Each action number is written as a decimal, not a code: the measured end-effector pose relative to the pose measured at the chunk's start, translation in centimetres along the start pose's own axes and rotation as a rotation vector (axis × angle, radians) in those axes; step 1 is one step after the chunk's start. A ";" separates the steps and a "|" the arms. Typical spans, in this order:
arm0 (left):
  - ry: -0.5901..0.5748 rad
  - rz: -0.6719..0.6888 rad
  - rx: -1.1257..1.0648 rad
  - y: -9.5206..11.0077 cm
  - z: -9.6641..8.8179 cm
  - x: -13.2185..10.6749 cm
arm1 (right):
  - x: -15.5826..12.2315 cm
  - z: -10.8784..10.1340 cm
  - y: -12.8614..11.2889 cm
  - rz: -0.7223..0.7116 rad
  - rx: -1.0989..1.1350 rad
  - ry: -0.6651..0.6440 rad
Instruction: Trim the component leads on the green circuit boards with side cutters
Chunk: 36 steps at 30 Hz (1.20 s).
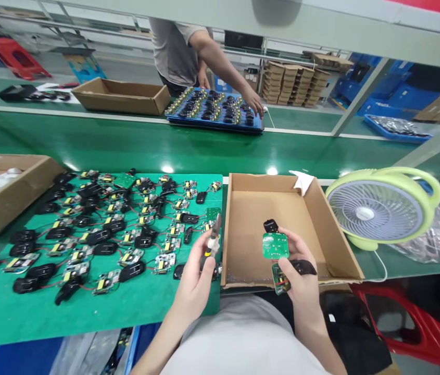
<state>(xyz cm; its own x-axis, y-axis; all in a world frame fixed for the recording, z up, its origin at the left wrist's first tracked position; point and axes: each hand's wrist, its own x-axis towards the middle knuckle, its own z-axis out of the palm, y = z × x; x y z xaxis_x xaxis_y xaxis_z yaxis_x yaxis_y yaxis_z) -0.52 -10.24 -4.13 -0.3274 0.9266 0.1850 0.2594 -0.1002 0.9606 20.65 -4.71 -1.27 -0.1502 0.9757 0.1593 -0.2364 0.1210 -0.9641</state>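
Note:
My left hand (195, 278) is closed around a small pair of cutters (214, 237) with a yellow and black grip, tip pointing up, at the right edge of the green mat (137, 307). My right hand (300, 271) is closed on a green circuit board (275, 245) with a black part wired to it, and on a second board (280, 280) lower in the palm. Both boards hang over the open cardboard box (331, 245) in front of me.
Several circuit boards with black housings (98, 224) cover the mat. A cardboard box (12, 192) stands at the left, a green desk fan (379, 208) at the right. Across the green conveyor (134, 146), another person's hand (253, 101) rests on a blue tray (215, 122) of parts beside a flat box (122, 96).

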 end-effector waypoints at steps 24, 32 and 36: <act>-0.297 0.668 0.618 0.9 -2.7 3.4 | -0.5 0.1 -0.1 -0.027 -0.191 -0.094; -0.309 0.784 0.744 1.7 -3.2 4.4 | -0.6 0.1 -0.1 -0.047 -0.228 -0.103; -0.323 0.816 0.744 1.6 -3.4 4.8 | -0.5 0.2 -0.2 -0.055 -0.236 -0.101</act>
<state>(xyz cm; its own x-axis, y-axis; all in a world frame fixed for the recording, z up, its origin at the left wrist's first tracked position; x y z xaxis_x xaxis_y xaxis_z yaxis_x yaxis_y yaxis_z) -4.77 -7.25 -0.97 0.4048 0.7448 0.5305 0.7947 -0.5735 0.1989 20.59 -5.26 -1.15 -0.2415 0.9447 0.2216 -0.0184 0.2239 -0.9744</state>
